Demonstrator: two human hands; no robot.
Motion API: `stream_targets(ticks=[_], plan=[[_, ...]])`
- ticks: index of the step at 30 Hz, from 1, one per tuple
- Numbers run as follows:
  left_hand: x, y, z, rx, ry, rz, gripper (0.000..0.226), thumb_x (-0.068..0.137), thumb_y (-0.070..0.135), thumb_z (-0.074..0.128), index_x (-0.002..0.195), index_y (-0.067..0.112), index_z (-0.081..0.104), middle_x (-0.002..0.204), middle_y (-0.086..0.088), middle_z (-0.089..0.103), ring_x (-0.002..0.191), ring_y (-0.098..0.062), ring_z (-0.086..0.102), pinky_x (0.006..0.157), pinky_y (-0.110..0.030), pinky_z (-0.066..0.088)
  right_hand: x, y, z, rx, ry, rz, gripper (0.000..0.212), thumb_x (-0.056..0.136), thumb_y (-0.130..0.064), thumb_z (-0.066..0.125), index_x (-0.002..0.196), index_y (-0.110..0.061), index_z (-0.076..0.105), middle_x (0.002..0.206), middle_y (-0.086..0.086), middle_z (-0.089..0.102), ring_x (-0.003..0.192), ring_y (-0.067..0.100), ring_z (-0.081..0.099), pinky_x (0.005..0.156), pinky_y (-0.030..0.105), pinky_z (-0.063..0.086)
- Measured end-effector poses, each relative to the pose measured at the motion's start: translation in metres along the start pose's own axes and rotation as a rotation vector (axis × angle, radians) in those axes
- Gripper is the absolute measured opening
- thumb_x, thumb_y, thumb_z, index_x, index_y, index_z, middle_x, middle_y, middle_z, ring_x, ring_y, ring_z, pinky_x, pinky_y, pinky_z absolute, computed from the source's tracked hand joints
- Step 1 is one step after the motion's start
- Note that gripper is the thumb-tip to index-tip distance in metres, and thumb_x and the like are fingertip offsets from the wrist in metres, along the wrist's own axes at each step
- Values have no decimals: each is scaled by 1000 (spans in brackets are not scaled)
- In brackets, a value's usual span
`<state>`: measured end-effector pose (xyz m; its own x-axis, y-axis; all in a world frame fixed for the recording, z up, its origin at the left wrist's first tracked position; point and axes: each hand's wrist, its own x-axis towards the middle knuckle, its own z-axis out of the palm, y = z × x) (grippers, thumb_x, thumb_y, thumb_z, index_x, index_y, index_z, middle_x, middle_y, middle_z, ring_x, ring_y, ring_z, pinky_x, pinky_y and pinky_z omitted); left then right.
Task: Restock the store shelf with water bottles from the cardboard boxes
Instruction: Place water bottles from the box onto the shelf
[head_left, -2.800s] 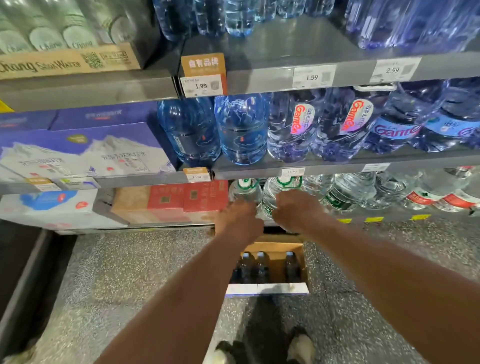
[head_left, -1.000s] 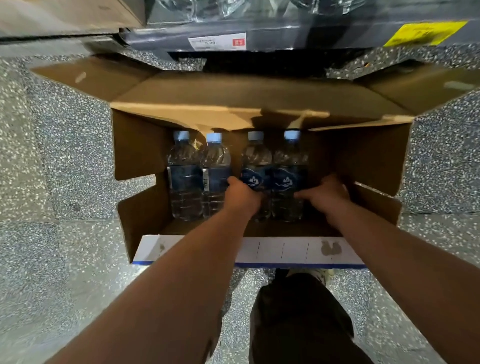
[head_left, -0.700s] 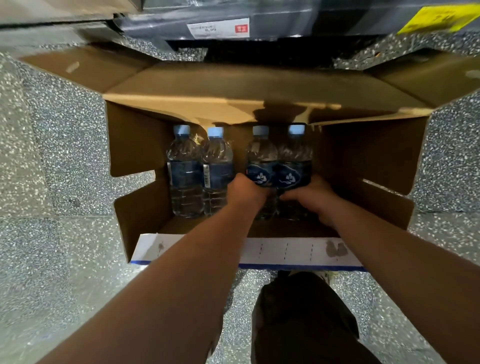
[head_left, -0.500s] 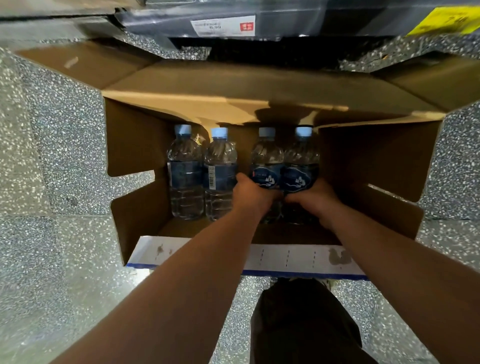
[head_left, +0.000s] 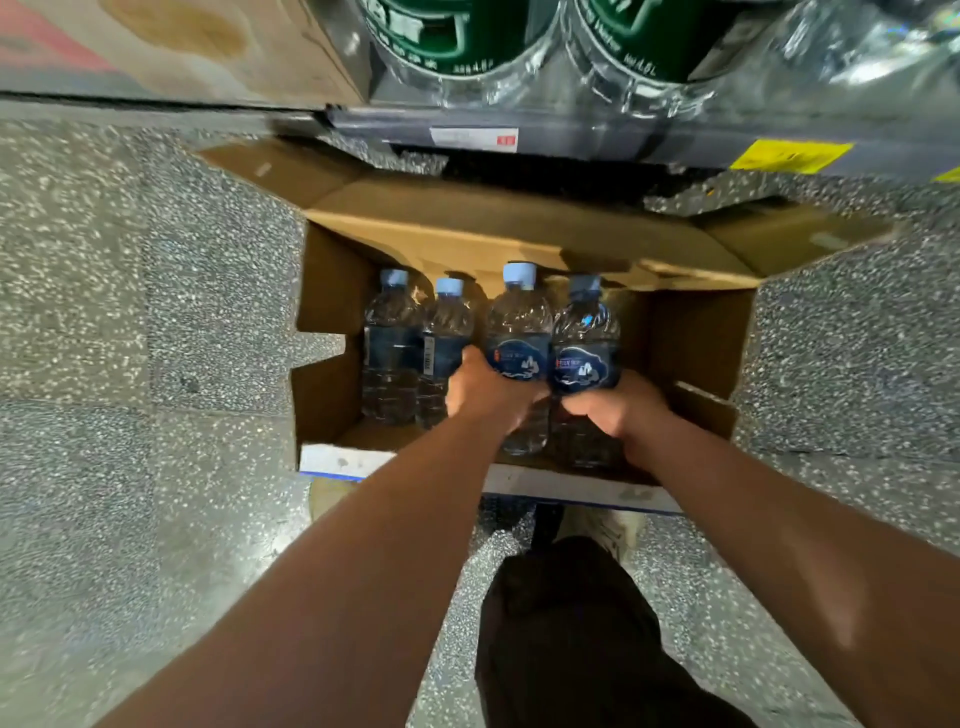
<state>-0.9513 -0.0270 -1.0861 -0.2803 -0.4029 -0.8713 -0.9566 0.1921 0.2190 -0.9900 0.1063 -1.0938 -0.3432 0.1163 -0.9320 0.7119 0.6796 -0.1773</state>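
- The left hand (head_left: 483, 397) is closed round the lower body of the third bottle (head_left: 519, 332), counting from the left. Its fingers wrap just under the dark blue label.
- The right hand (head_left: 618, 410) grips the fourth bottle (head_left: 587, 338) the same way, curled round it below the label. The knuckles of the two hands almost meet.
- The two held bottles stand upright and touch side by side inside the open cardboard box (head_left: 332, 395). I cannot tell whether their bases are off the box floor.
- The first bottle (head_left: 392, 343) and second bottle (head_left: 444, 343) stand upright at the left of the box, untouched. The second is just beside the left hand.
- All four bottles have pale blue caps and clear water.
- The box sits on the speckled floor (head_left: 130, 364), flaps folded outward, directly below the lowest shelf (head_left: 571, 122).
- The shelf edge carries a white price tag (head_left: 475, 139) and a yellow tag (head_left: 789, 156). Large clear jugs (head_left: 457, 41) with green labels stand on it.
- A dark trouser leg (head_left: 571, 623) and a pale shoe (head_left: 602, 530) show near the box's front flap.
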Motion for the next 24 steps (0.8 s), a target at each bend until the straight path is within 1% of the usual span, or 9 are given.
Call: stream_targets(ticks=[1, 4, 5, 9, 12, 15, 17, 21, 24], plan=[[-12, 3, -7, 11, 9, 1, 72, 65, 38, 83, 120, 15, 43, 112, -7, 59, 96, -24, 57, 74, -32, 45, -13, -3, -4, -9, -22, 0, 49, 52, -20, 83, 100, -16, 70, 101, 4, 69, 88, 19, 65, 77, 32, 55], [-48, 10, -29, 11, 34, 18, 71, 64, 39, 83, 118, 17, 44, 105, -2, 59, 85, -20, 55, 71, -29, 45, -54, -14, -17, -6, -34, 18, 51, 45, -21, 85, 93, -19, 68, 91, -2, 68, 81, 16, 62, 59, 25, 48], [-60, 12, -37, 5, 47, 26, 70, 63, 39, 82, 117, 18, 44, 102, -1, 58, 83, -19, 53, 70, -28, 43, -67, -17, -21, 1, -31, 5, 50, 44, -20, 85, 91, -21, 67, 88, -3, 68, 78, 14, 62, 57, 23, 45], [-101, 18, -63, -33, 91, 46, 66, 64, 45, 80, 114, 19, 45, 99, 0, 57, 89, -21, 56, 70, -27, 43, -112, -28, -37, 18, 8, -43, 38, 46, -15, 87, 74, -20, 61, 74, -4, 67, 66, 11, 62, 52, 20, 42], [-132, 21, -79, -45, 105, 82, 65, 63, 48, 79, 110, 19, 45, 102, -3, 63, 93, -24, 63, 74, -31, 53, -145, -41, -43, 6, 16, -134, 36, 48, -15, 85, 78, -17, 65, 78, -2, 70, 70, 15, 64, 58, 25, 49], [-158, 16, -97, -43, 110, 136, 70, 60, 48, 82, 112, 18, 45, 109, -2, 63, 102, -23, 60, 74, -28, 45, -175, -48, -41, 58, 41, -217, 39, 49, -8, 83, 85, -17, 69, 83, 0, 72, 73, 17, 65, 56, 25, 47], [-178, 11, -112, -69, 117, 167, 74, 58, 49, 84, 113, 18, 46, 110, -2, 62, 104, -23, 59, 72, -26, 41, -198, -50, -37, 74, 56, -242, 36, 50, -8, 83, 81, -18, 68, 83, -1, 71, 75, 15, 64, 55, 23, 42], [-222, -1, -151, -100, 146, 267, 76, 56, 46, 86, 115, 18, 46, 103, 0, 59, 100, -22, 58, 74, -28, 45, -251, -52, -28, 141, 79, -306, 40, 50, -10, 87, 83, -21, 66, 81, -8, 68, 76, 11, 61, 65, 27, 46], [-261, -6, -186, -176, 162, 346, 71, 55, 36, 87, 111, 18, 50, 97, 1, 61, 92, -21, 62, 78, -34, 53, -300, -58, -26, 123, 104, -406, 36, 51, -12, 89, 73, -25, 64, 78, -8, 69, 77, 12, 64, 70, 29, 51]])
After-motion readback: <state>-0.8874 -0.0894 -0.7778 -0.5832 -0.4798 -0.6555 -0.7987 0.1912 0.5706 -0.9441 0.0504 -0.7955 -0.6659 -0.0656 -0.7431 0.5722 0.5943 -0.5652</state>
